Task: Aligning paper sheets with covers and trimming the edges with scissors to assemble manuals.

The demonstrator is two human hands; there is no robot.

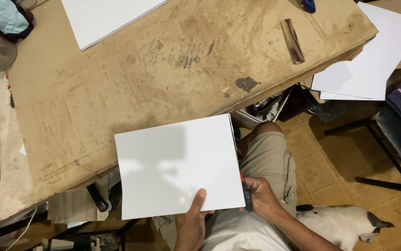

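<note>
Low at six o'clock, the left hand [192, 222] pinches the bottom edge of a smooth white square board [178, 166], thumb flat on its face, while the right hand [261, 197] is clenched around a dark tool [246, 194] with a red tip at the board's right edge. The board overhangs the worn, stained brown table [116, 93]. Toward four o'clock a white cat [342, 224] lies on the tiled floor.
</note>
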